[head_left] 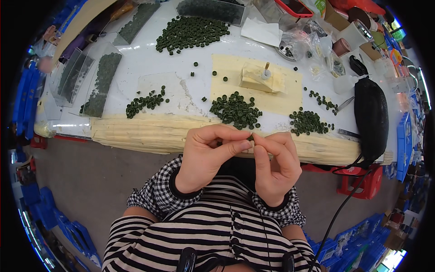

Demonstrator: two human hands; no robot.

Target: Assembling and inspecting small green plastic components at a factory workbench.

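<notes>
My left hand (205, 156) and my right hand (277, 168) meet at the table's near edge. Pinched between their fingertips is a small dark green piece (251, 138), mostly covered by the fingers; it resembles the loose pieces on the table. Just beyond the hands lies a pile of small, round dark green pieces (235, 111). Another pile (310, 122) sits to its right, and a smaller, looser pile (146, 104) to its left. Behind the middle pile, a cream-coloured block (260, 78) with a short upright peg (267, 66) rests on yellowish tape.
A large green heap (192, 34) spreads at the far side. Clear boxes (103, 84) of similar pieces stand at left. A black padded pouch (371, 119) and metal tweezers (346, 104) lie at right. Farther back are white paper (261, 31) and a red-cased phone (295, 7).
</notes>
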